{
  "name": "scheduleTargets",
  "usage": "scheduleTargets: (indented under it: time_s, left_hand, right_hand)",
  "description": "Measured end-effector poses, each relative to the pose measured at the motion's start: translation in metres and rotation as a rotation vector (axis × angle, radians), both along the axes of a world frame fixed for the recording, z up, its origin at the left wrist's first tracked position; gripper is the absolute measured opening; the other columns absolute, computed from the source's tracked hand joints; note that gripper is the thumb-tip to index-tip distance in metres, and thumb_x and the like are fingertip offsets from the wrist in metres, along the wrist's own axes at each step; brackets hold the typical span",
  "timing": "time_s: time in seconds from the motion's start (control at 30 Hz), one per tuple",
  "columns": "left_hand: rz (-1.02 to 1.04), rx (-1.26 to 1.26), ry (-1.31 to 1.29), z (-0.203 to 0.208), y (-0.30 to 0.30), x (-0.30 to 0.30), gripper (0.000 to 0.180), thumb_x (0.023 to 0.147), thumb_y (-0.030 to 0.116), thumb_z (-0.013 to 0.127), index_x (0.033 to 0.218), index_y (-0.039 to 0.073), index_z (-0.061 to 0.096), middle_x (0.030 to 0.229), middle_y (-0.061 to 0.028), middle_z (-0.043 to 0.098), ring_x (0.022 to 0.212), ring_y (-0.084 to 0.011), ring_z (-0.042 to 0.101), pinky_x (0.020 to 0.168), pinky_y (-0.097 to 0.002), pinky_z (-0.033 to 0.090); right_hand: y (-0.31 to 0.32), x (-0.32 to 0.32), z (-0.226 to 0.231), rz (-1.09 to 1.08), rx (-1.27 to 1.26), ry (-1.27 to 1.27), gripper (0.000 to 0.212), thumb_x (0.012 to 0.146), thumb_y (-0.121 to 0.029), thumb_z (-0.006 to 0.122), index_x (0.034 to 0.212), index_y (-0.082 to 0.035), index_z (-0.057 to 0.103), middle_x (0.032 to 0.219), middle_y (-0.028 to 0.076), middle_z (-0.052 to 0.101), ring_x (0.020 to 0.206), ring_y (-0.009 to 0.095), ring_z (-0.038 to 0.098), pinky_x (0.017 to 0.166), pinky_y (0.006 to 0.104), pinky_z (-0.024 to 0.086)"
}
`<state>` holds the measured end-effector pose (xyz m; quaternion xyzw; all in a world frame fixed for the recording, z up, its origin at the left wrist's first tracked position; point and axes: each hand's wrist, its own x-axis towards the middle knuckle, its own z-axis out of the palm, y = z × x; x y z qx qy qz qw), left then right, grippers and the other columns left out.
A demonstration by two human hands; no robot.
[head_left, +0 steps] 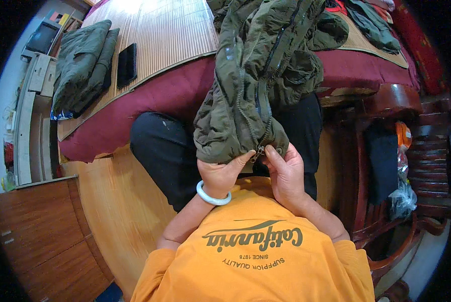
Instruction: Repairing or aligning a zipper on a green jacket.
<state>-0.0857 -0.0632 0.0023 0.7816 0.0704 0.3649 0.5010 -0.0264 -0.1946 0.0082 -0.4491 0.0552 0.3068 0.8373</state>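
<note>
A dark green jacket [220, 100] hangs from the bed's edge over my lap, its hem toward me. The zipper [259, 113] runs down its front, both toothed edges meeting at the hem. My left hand [223, 173], with a pale bangle on the wrist, pinches the hem at the left side of the zipper's lower end. On the other side my right hand [286, 171] grips the hem between thumb and fingers. The metal slider [258, 151] shows between my two thumbs. Whether the zipper's pin sits inside the slider I cannot tell.
Folded green clothes [82, 63] and a black phone [127, 65] lie on the bed mat [170, 30] at the left. More clothes [374, 25] lie at the far right. A dark wooden chair [354, 186] holding bags stands at my right; a brown wooden panel [44, 236] is at lower left.
</note>
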Motion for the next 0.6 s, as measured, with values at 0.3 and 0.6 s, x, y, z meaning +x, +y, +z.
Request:
scheduleTargets:
  time_s: [0.3,0.6]
  left_hand:
    - [-0.140,-0.685,0.040,-0.003,-0.007,-0.002,0.028,0.077,-0.006,0.072,0.104,-0.003,0.064,0.099,-0.0088,0.068,0.083,-0.0160,0.064,0.074,-0.0272,0.053]
    - [-0.146,-0.613,0.127,-0.006,-0.001,-0.006,0.016,0.080,-0.004,0.070,0.095,-0.003,0.064,0.089,-0.0072,0.067,0.071,-0.0131,0.062,0.061,-0.0243,0.052]
  right_hand:
    - [-0.001,0.002,-0.007,-0.010,0.038,0.061,0.015,0.089,-0.007,0.062,0.104,-0.006,0.060,0.088,-0.002,0.062,0.071,0.005,0.050,0.065,0.0208,0.042]
    - [-0.010,-0.001,-0.019,0.063,-0.054,-0.101,0.014,0.090,-0.007,0.061,0.104,-0.006,0.060,0.089,-0.002,0.062,0.071,0.005,0.049,0.065,0.0203,0.041]
